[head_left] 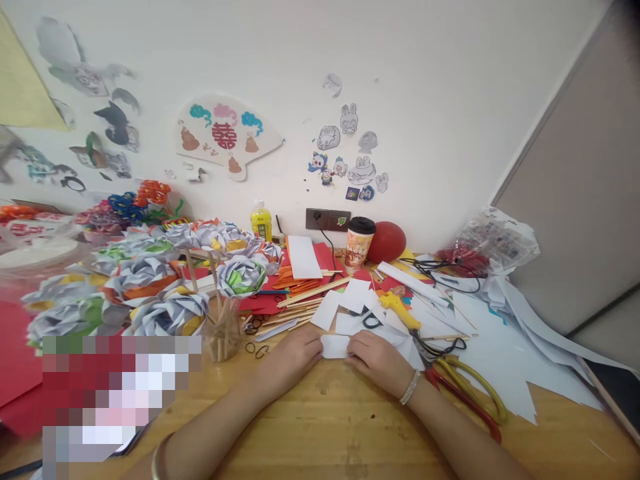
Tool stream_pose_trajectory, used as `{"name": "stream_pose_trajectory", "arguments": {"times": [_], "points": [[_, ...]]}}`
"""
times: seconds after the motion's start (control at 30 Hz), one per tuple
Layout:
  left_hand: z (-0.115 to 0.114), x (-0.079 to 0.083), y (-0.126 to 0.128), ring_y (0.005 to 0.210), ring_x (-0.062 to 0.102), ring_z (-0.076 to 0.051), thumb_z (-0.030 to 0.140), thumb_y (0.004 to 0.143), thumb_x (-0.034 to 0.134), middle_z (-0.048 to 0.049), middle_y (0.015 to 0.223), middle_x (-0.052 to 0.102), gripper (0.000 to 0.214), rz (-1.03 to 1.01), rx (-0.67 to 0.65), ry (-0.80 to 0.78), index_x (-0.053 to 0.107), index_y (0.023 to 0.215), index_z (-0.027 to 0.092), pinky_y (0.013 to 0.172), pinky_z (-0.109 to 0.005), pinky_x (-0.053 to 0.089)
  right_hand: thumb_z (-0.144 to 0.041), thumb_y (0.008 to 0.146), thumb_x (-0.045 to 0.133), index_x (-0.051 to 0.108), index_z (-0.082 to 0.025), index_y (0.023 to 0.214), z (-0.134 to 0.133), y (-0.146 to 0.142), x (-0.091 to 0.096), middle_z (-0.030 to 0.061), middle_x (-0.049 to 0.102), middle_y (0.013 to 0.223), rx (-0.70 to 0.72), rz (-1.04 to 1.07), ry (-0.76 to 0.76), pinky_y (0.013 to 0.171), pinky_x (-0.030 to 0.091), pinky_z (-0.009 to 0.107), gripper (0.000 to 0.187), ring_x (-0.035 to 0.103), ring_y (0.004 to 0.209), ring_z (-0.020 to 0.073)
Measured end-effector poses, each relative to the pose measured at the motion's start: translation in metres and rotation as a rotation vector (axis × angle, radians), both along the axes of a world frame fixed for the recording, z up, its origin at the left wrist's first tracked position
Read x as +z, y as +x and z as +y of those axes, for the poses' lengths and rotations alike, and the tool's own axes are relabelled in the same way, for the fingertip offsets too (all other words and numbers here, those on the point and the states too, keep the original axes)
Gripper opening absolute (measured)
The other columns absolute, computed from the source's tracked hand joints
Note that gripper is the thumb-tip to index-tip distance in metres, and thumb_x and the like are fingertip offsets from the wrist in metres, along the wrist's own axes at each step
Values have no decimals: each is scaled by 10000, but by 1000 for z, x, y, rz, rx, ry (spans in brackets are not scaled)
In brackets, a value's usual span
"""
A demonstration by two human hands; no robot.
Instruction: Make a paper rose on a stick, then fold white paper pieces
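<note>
A small white piece of paper (335,347) lies at the middle of the wooden table, its two ends between my hands. My left hand (299,348) is closed on its left end. On the opposite end, my right hand (371,358) grips the paper with bent fingers. Just behind it are more loose white paper squares (327,310). Close to my right hand lie a yellow glue gun (400,310) and large scissors (465,393) with red and yellow handles.
Folded paper flowers (165,313) crowd the left side, near a holder of wooden sticks (223,333). Thin wooden sticks (300,313) lie behind my hands. A lidded paper cup (360,243), a yellow bottle (261,221) and a red balloon (387,242) stand by the wall. White sheets (493,353) spread to the right.
</note>
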State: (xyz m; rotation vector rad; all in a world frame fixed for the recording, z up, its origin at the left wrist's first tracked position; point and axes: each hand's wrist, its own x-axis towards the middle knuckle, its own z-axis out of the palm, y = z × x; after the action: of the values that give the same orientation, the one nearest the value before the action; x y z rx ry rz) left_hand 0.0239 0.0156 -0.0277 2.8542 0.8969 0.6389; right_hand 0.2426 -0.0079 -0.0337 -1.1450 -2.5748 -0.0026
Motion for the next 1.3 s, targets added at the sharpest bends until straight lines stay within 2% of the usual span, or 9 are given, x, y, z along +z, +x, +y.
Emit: {"name": "stream_pose_trajectory", "arguments": {"times": [0.23,0.43,0.6,0.73,1.0,1.3], "points": [[-2,-2,3,788,509,-190,182,914,358,-53,806,585,315,80,43,24,607,723,164,697,-294,397,-127,909,395,608,-147,809,0,5,-5,92,623,827,39,-140,128,666,431,308,236,536,773,203],[-4,1,5,749,483,-176,204,899,401,-38,760,546,265,76,123,46,593,718,176,659,-267,376,-107,771,585,592,-181,741,-5,-1,1,36,609,848,-146,147,-40,699,423,279,81,532,810,178],[-3,1,5,788,492,-181,172,865,445,-50,822,565,196,32,126,-35,606,754,180,670,-267,383,-111,726,643,590,-196,683,-4,-5,1,8,602,800,-252,324,-162,716,414,286,109,529,814,177],[-2,-2,8,823,508,-194,167,847,481,-59,829,586,149,-31,204,-99,605,764,176,718,-291,406,-140,718,651,586,-189,635,0,-8,-3,16,583,795,-312,393,-187,732,410,295,116,525,810,180],[-4,-2,20,824,514,-222,158,813,466,-71,809,599,156,-8,388,-113,602,738,165,742,-335,398,-145,742,617,554,-178,586,4,-14,-5,22,554,749,-416,336,-160,710,397,297,171,509,779,183],[-4,-5,21,829,507,-234,160,754,534,-71,812,589,76,-4,442,-125,594,708,163,726,-339,399,-205,758,642,567,-182,588,7,-14,-5,24,555,742,-454,254,-143,679,388,290,188,519,749,182]]}}
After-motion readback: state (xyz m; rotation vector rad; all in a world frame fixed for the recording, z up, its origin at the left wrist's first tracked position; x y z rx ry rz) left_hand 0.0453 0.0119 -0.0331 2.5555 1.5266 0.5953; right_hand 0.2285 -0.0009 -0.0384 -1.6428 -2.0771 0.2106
